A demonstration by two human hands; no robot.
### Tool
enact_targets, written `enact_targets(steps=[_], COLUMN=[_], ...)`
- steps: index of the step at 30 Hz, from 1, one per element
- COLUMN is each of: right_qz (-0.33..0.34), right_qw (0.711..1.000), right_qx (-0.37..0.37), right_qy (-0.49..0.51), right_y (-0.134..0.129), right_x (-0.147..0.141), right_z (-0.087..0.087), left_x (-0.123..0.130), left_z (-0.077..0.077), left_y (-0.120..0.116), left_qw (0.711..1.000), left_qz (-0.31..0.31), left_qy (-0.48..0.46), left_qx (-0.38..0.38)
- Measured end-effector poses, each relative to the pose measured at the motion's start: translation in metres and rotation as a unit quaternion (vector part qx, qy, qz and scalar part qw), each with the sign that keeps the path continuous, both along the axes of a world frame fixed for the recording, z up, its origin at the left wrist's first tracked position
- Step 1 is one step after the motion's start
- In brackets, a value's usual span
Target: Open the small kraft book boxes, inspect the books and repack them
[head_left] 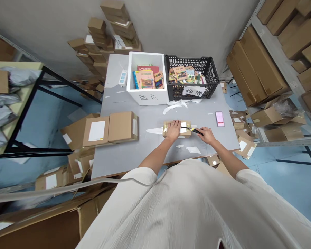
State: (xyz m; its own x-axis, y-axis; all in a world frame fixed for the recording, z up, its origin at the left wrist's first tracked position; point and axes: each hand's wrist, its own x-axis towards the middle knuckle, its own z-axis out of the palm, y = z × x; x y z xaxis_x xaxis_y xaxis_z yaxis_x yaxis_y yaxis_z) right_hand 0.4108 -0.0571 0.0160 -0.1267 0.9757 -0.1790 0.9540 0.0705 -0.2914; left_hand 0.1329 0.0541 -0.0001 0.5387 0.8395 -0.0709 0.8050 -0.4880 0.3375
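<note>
A small cardboard box (185,132) with a white label and shiny tape lies on the grey table in front of me. My left hand (173,129) is laid over its left part, holding it against the table. In my right hand (206,135) is a box cutter (196,131), black and yellow, gripped by the handle. Its blade points left and lies over the box's top near the label; whether it has cut in cannot be told. White paper scraps (193,149) are scattered around the box.
A white foam bin (148,98) and a black plastic crate (193,90), both with books, stand at the table's back. Two larger cardboard boxes (121,127) sit left, a phone (219,118) right. Shelves (281,33) and piled cartons flank the table (124,155).
</note>
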Motion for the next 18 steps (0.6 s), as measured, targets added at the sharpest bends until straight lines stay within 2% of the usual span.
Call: enact_targets(steps=[7, 13, 18], right_qz=[0.012, 0.032, 0.027], right_qw=[1.0, 0.999, 0.999], right_qx=[0.022, 0.002, -0.016], right_qy=[-0.015, -0.025, -0.011], right_y=[0.005, 0.014, 0.016], right_x=[0.014, 0.029, 0.028], right_z=[0.009, 0.019, 0.016], left_x=[0.0, 0.0, -0.001], left_z=[-0.004, -0.006, -0.003], left_y=[0.0, -0.003, -0.008], left_qw=[1.0, 1.0, 1.0], left_qz=[0.009, 0.004, 0.011], left_qy=[-0.001, -0.007, -0.014], left_qx=[-0.002, -0.004, 0.005])
